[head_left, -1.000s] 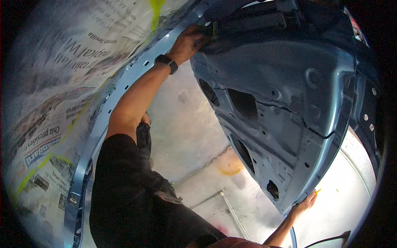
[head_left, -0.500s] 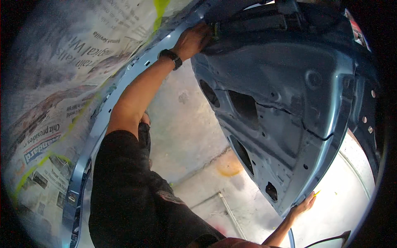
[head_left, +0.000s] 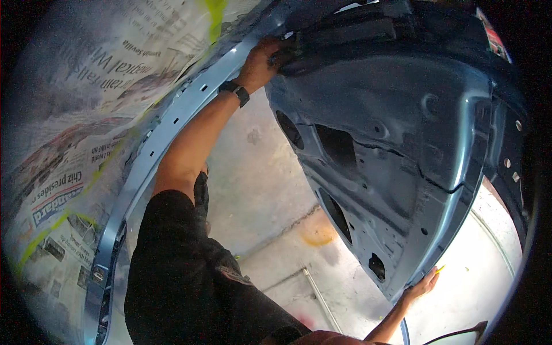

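A blue-grey, door-shaped sheet-metal panel, pierced by dark cut-outs, is seen tilted across the upper right, its narrow end pointed down toward the lower edge. That narrow end is held by the right hand, whose fingers are curled against the rim; a small, bright yellow strip is seen at the fingertips. At the opposite, upper end, the left hand is placed between the panel and a light-blue, slotted metal body frame; because its fingers are lost in shadow, it cannot be told whether anything is gripped there. A black wristwatch is worn on the left wrist, and the upper arm is covered by a loose black fabric sleeve. Beyond the frame, at the left, printed newspaper sheets are crossed by yellow-green adhesive tape. Below, a pale, stained floor is seen, marked by a round orange stain, near which a thin white rod is laid.
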`<state>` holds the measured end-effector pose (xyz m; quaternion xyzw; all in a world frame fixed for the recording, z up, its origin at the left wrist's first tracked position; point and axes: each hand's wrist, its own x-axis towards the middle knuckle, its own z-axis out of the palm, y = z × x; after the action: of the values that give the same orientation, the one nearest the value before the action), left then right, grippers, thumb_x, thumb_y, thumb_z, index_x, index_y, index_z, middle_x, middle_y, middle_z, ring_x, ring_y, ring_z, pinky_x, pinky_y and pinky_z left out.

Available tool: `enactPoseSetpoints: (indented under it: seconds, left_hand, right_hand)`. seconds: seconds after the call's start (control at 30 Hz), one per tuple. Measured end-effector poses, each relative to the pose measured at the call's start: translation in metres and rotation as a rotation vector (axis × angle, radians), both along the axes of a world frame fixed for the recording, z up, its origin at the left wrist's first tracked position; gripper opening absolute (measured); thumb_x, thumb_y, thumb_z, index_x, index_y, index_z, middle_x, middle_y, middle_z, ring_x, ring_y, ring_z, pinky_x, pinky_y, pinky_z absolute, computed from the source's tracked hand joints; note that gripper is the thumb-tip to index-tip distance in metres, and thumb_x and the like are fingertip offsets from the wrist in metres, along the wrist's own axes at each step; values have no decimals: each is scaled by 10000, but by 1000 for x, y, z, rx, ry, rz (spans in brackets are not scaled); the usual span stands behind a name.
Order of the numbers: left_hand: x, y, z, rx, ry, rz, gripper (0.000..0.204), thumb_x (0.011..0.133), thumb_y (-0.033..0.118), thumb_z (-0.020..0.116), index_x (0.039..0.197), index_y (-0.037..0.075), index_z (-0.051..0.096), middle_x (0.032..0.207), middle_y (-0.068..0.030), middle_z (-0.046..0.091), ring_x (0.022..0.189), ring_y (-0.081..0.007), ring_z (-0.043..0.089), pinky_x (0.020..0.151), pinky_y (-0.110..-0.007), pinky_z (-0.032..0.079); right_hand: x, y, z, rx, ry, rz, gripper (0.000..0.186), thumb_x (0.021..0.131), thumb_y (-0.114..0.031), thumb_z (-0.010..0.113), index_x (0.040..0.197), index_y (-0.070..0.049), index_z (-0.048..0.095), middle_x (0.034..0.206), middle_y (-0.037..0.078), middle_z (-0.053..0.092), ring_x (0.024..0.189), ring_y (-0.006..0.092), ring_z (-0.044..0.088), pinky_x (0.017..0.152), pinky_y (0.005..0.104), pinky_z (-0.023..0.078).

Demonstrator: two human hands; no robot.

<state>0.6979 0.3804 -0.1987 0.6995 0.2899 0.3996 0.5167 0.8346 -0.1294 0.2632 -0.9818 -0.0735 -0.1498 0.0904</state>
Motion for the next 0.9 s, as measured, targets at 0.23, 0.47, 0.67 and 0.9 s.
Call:
enactPoseSetpoints:
  seconds: [0.23, 0.47, 0.67, 0.9]
  left_hand:
    - [8, 14, -17, 215, 21, -102, 159, 828, 144, 675, 977, 90, 687, 1037, -107, 631, 1019, -309, 581, 896, -403, 477]
    - [11, 14, -15, 169, 28, -158, 136, 877, 144, 609, 991, 74, 637, 998, -124, 571, 989, -314, 521, 894, -392, 432]
    - [20, 36, -28, 208, 195, -447, 282, 938, 189, 534, 1177, 39, 534, 1124, -208, 542, 1076, -368, 507, 934, -442, 403]
    - [27, 20, -24, 78, 226, -508, 367, 989, 264, 436, 1277, 44, 495, 1232, -182, 555, 1128, -314, 526, 954, -367, 414]
  right_hand:
    - [0, -1, 1, -3, 12, -20, 471, 977, -347, 458, 1142, 80, 570, 963, 136, 572, 894, 215, 499, 848, 337, 392]
    - [2, -9, 5, 55, 78, -31, 430, 966, -339, 488, 1080, 71, 552, 960, 123, 552, 893, 211, 494, 837, 334, 403]
    - [0, 1, 1, 27, 18, -21, 409, 969, -329, 474, 1033, 66, 561, 918, 123, 542, 875, 209, 490, 818, 339, 404]
    - [0, 3, -1, 69, 41, -3, 360, 965, -304, 484, 1003, 44, 568, 878, 86, 529, 834, 182, 481, 796, 327, 406]
